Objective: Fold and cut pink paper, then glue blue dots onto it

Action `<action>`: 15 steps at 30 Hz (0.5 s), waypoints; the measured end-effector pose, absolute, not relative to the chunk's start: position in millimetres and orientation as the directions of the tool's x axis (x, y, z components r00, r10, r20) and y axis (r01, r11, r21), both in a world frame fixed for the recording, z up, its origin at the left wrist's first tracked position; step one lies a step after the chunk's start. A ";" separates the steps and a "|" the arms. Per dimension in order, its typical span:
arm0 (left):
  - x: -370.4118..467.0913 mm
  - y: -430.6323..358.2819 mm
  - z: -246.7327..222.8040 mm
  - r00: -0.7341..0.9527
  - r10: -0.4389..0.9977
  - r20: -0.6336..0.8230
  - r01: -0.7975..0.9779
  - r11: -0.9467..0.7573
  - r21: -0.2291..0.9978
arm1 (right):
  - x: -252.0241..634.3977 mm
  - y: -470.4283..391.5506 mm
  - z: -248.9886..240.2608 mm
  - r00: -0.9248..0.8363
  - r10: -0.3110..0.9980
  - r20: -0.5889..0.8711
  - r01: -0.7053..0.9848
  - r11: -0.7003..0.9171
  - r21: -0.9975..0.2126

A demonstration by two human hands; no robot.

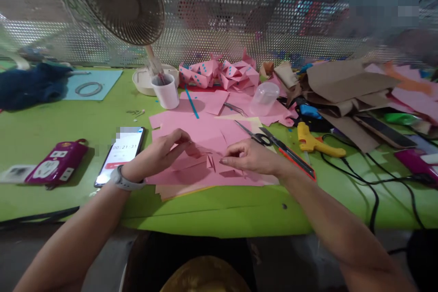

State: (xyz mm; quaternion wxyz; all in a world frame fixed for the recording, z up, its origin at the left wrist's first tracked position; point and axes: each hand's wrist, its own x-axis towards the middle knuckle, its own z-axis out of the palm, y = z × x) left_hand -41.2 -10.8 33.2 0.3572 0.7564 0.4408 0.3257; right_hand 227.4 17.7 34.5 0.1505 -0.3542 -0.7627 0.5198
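Holding your left hand [166, 153] and right hand [248, 157] apart over pink paper [205, 130].
One knife [290, 155], one glue gun [315, 143] nearby; can't tell your grip.

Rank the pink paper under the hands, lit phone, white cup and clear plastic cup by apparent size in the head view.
1. Pink paper
2. Lit phone, partly hidden by the left hand
3. White cup and clear plastic cup: too alike to rank

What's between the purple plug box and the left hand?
In the head view, a lit phone lies on the green table, between the purple plug box and the left hand.
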 end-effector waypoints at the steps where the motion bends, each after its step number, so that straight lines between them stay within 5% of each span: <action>1: -39.4 -10.5 31.2 0.338 0.918 0.207 0.358 -0.329 0.874 | 224.4 15.5 33.4 -0.709 0.685 -0.167 0.342 0.126 -0.931; 4: -31.0 -10.6 22.1 0.131 0.980 0.149 0.022 -0.153 0.988 | 212.4 8.8 27.9 -0.647 0.745 -0.164 0.196 -0.045 -0.980; 7: -18.9 -13.4 13.2 0.263 0.961 -0.082 -0.293 0.161 0.943 | 201.1 3.9 21.9 -0.557 0.822 -0.119 0.048 -0.112 -0.993; 10: -6.7 -18.4 8.2 0.375 0.914 -0.155 -0.319 0.285 0.904 | 194.5 1.2 17.1 -0.569 0.813 -0.121 -0.018 -0.160 -0.987; 15: -0.2 -22.8 3.2 0.317 0.932 -0.177 -0.168 0.239 0.956 | 191.2 -1.7 8.4 -0.587 0.782 -0.211 0.051 -0.224 -0.973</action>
